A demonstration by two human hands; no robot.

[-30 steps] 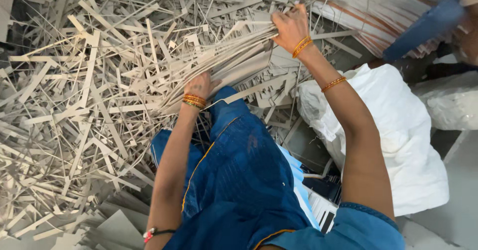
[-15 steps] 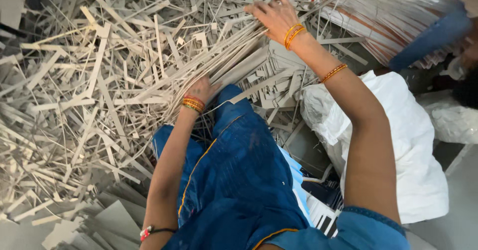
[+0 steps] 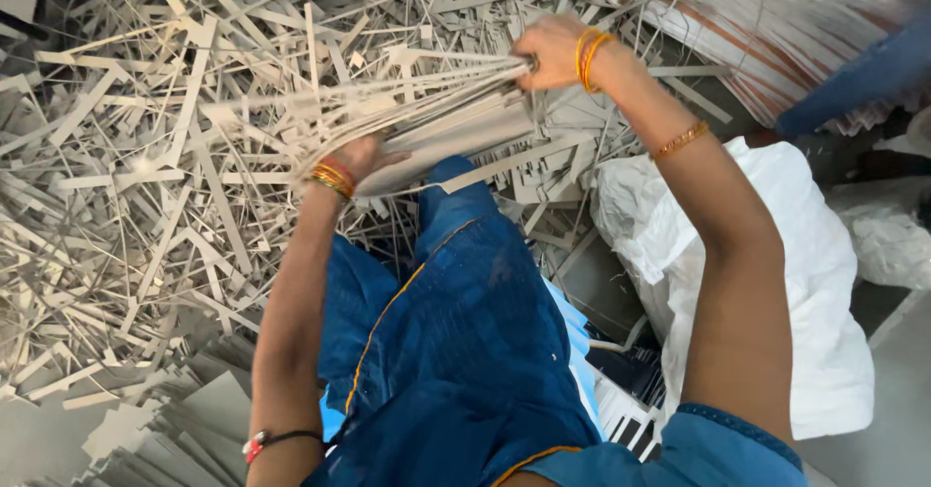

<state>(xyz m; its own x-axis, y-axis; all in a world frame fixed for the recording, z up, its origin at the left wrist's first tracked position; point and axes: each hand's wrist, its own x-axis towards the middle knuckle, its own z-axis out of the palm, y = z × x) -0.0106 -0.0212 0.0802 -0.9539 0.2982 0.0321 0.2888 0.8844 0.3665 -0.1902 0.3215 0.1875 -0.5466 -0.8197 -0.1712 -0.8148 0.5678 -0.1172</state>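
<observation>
Both hands grip one bundle of grey card strips [image 3: 427,128] above the blue lap [image 3: 465,312] — left hand [image 3: 364,157] underneath, right hand [image 3: 548,52] pinching its end.

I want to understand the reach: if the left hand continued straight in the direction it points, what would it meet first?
The left hand already grips the bundle of long grey cardboard strips; past that it would probably meet the heap of loose grey cardboard offcuts, though depth is unclear.
</observation>
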